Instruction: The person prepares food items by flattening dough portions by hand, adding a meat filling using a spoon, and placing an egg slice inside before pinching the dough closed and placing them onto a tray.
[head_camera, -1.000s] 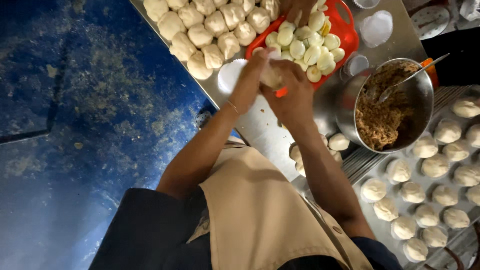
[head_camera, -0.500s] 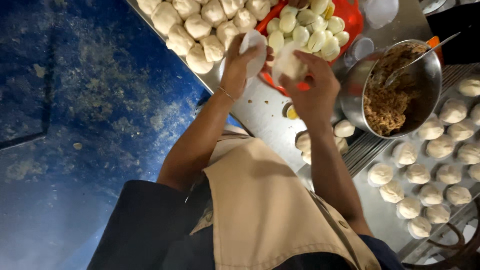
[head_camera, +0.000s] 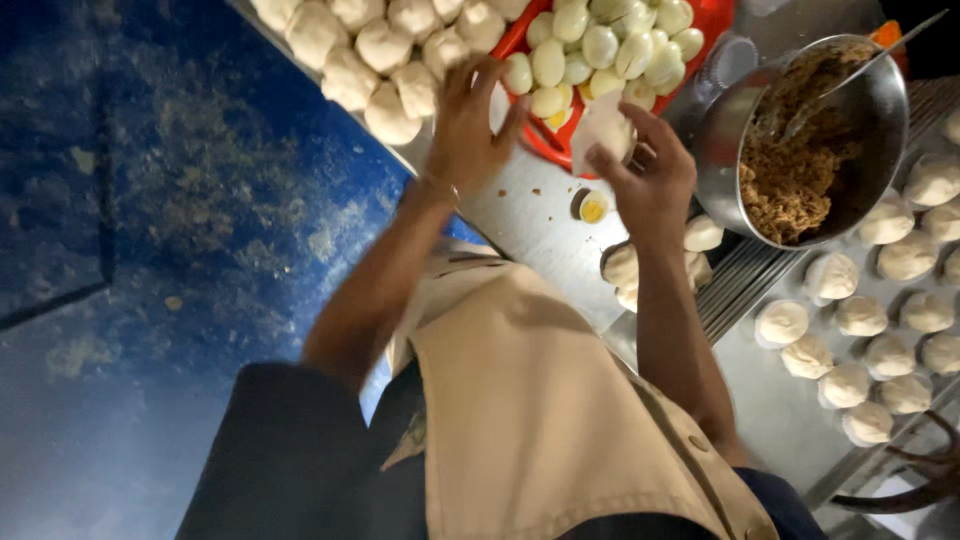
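The right hand (head_camera: 650, 180) cups a flat dough disc (head_camera: 603, 128) in its curled fingers; left hand (head_camera: 468, 125) spread, empty

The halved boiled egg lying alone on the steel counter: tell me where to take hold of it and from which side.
Grip the halved boiled egg by its white rim, fingers on opposite sides, coming from straight above. It lies cut face up with the yolk showing, standing apart from the red tray and the dough balls, so there seems room for fingers around it.

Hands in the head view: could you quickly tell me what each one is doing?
Left hand: open, fingers spread over the red tray of peeled eggs.
Right hand: holding a flattened dough piece.
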